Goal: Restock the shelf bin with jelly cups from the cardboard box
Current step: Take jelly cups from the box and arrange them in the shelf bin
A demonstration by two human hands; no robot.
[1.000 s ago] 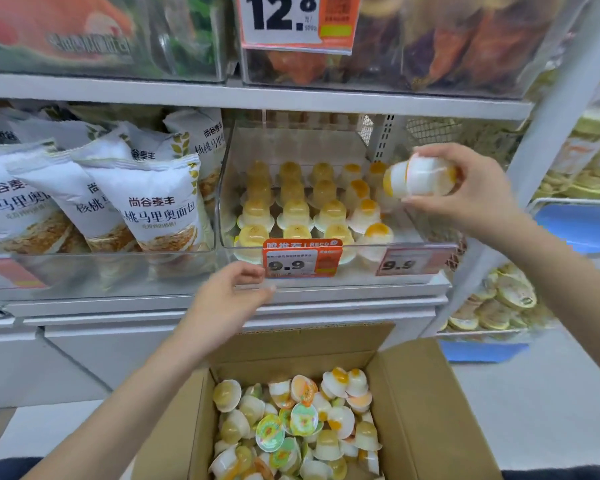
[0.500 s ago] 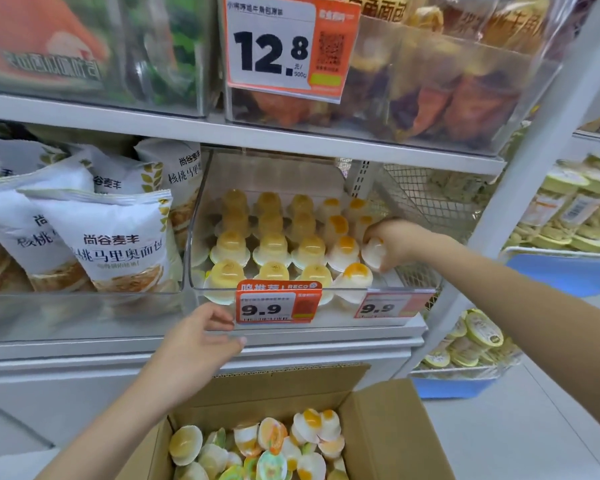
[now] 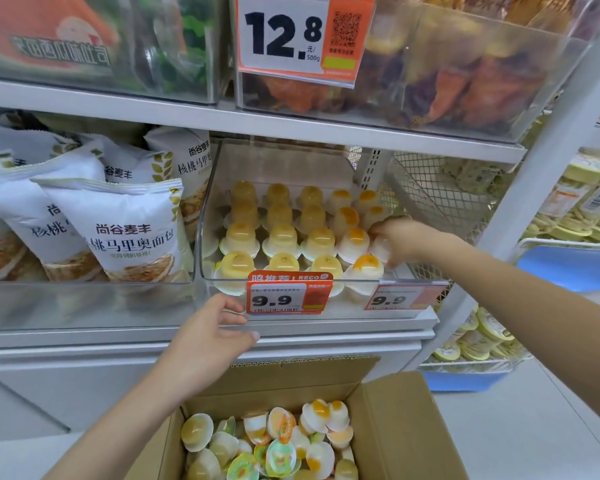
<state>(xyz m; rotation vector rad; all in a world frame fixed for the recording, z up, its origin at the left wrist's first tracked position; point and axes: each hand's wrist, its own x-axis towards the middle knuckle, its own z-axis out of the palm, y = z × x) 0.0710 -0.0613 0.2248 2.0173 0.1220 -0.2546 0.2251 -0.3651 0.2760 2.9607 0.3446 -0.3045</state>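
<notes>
A clear plastic shelf bin [image 3: 208, 216] on the middle shelf holds several rows of upturned jelly cups [image 3: 281, 237], yellow ones on the left and white ones with orange tops on the right. My right hand [image 3: 400, 239] is inside the bin at its right side, fingers curled round a white jelly cup [image 3: 380, 247] in the right-hand row. My left hand [image 3: 210, 337] hovers with relaxed fingers in front of the bin's front wall, holding nothing. The open cardboard box [image 3: 406, 427] below holds several loose jelly cups [image 3: 278, 441].
White bread bags [image 3: 118, 230] fill the bin to the left. Two 9.9 price tags [image 3: 288, 294] hang on the bin's front. A wire mesh basket [image 3: 433, 202] stands to the right of the bin, and the shelf above carries clear bins with a 12.8 tag [image 3: 291, 36].
My right hand carried a white jelly cup from in front of the shelf down into the bin's right-hand row. The view has moved closer to the shelf. My left hand stays hovering by the bin's front.
</notes>
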